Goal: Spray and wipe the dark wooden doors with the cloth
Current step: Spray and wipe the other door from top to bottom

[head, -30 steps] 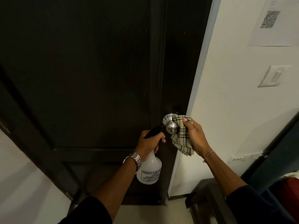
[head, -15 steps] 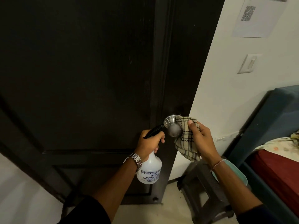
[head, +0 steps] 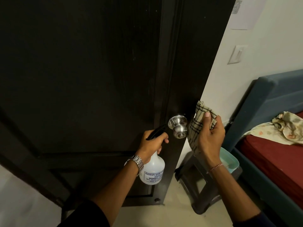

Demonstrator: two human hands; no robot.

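The dark wooden door (head: 91, 79) fills the left and middle of the view, standing open with its edge toward me. A silver round knob (head: 178, 126) sticks out near that edge. My left hand (head: 153, 144) grips the black trigger head of a white spray bottle (head: 152, 170) just left of and below the knob. My right hand (head: 209, 136) holds a beige checked cloth (head: 199, 122) against the door's edge, just right of the knob.
A dark step stool (head: 199, 182) stands on the floor right of the door, with a pale green tub (head: 228, 159) beside it. A bed with a blue frame (head: 268, 99) and red mattress (head: 278, 161) fills the right. A wall switch (head: 237, 54) sits above.
My right hand and the cloth have come off the knob and moved right onto the door's edge. The view has swung right, showing the bed and stool. The left hand keeps its hold on the bottle.
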